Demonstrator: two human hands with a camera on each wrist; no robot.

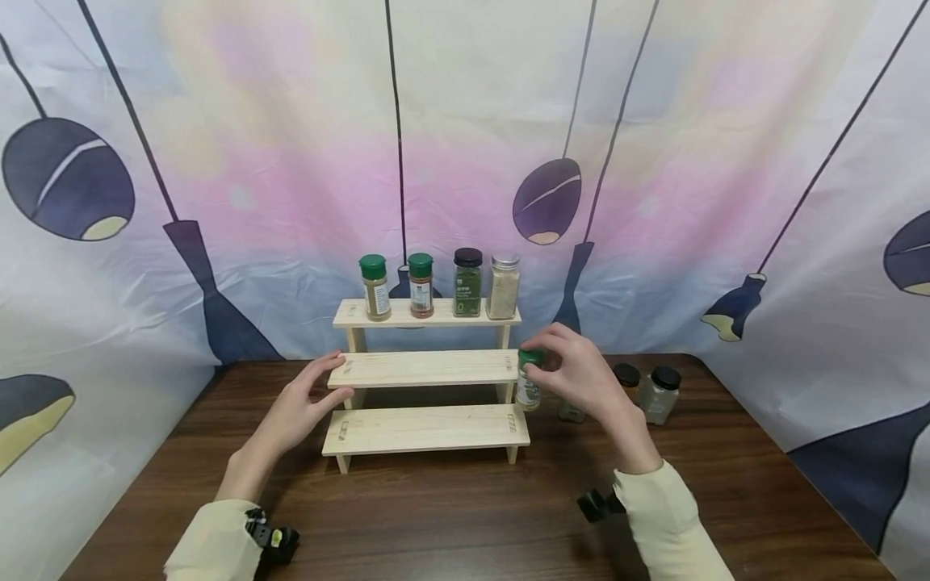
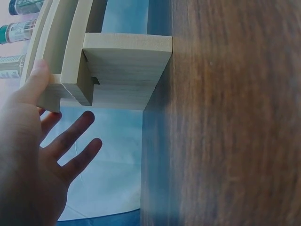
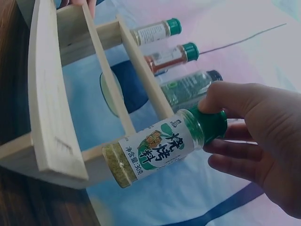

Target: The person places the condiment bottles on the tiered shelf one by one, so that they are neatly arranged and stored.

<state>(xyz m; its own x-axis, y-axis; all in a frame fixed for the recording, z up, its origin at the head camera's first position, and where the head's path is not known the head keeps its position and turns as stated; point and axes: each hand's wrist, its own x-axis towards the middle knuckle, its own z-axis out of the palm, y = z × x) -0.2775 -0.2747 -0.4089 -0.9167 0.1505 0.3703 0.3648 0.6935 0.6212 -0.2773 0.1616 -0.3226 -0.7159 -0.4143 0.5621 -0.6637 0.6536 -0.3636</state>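
Observation:
A three-step wooden spice rack (image 1: 429, 368) stands on the table. At the left end of its middle step, my left hand (image 1: 294, 411) holds the board between thumb and index finger, its other fingers spread loosely. My right hand (image 1: 581, 375) pinches the green cap of a spice jar (image 3: 150, 153), just off the rack's right side. That jar has a white label and greenish-brown powder at its bottom; it hangs slightly tilted. On the top step stand two green-capped jars (image 1: 375, 290), a black-capped jar (image 1: 468, 284) and a silver-capped jar (image 1: 504, 289).
Right of the rack, partly behind my right hand, more jars stand on the dark wooden table (image 1: 450, 516), among them a black-capped jar (image 1: 659, 395). A printed cloth (image 1: 291, 161) hangs behind and along both sides.

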